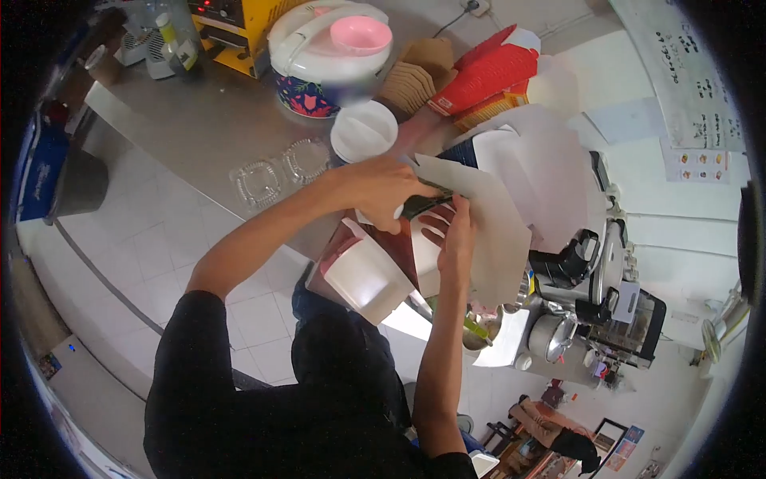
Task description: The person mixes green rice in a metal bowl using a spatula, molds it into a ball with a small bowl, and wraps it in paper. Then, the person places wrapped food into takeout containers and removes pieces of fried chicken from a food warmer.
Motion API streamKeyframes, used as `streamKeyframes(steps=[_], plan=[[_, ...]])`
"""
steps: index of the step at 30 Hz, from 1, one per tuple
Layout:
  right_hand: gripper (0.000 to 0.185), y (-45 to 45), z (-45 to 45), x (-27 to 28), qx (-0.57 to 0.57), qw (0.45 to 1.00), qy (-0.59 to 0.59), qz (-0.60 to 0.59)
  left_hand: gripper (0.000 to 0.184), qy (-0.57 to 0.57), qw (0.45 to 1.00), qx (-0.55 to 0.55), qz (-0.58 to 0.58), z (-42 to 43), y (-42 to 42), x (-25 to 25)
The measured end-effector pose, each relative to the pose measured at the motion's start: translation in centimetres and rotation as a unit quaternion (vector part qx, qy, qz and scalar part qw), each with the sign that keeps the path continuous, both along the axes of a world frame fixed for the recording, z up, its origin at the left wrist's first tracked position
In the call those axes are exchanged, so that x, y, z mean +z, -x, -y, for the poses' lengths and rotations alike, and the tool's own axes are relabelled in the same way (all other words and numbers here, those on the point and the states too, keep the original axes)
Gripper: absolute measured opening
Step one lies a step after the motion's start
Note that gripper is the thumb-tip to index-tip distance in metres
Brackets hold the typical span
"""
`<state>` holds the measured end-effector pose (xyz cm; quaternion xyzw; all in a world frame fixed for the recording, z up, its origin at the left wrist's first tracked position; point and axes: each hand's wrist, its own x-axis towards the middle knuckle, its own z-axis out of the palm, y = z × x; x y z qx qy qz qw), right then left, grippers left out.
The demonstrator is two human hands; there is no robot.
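My left hand [381,191] reaches across the worktop, its index finger stretched along a dark, greenish-black flat piece [423,204] whose kind I cannot make out. The other fingers are curled at its near side. From the opposite side my right hand [453,239] holds the edge of that piece between thumb and fingers, some fingers spread beneath. Right behind the hands stands a large pale grey sheet of card or paper [487,231]. Closer to my body is a white plastic container [367,275] with a reddish part beside it.
A white bowl [364,132] and a clear clamshell box [259,182] lie on the steel counter [199,132]. Beyond are a rice cooker [307,60] with a pink bowl [361,35], stacked brown cartons [411,80] and red packaging [487,72]. Pots [550,335] stand at right; another person [558,435] is farther off.
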<state>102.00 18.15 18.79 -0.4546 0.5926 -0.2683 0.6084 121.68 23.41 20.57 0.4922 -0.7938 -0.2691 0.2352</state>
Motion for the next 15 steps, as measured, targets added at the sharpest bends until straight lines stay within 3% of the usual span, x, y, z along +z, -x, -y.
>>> streamKeyframes(steps=[6,8,10,15], plan=[[0.043,0.5,-0.6,-0.3,0.023,0.999,0.013,0.042,0.074,0.011,0.999,-0.042,0.01,0.7,0.0,-0.4],[0.043,0.6,-1.0,-0.5,0.013,0.997,0.047,0.059,0.072,0.055,0.996,-0.064,-0.02,1.3,0.1,-2.3],[0.044,2.9,-0.7,-3.5,0.091,0.977,0.17,0.086,0.071,0.066,0.995,-0.068,-0.038,0.9,0.0,-2.0],[0.038,1.9,0.8,-2.6,0.066,0.984,0.165,-0.033,0.085,0.043,0.996,-0.026,0.077,-0.2,0.6,-1.9]])
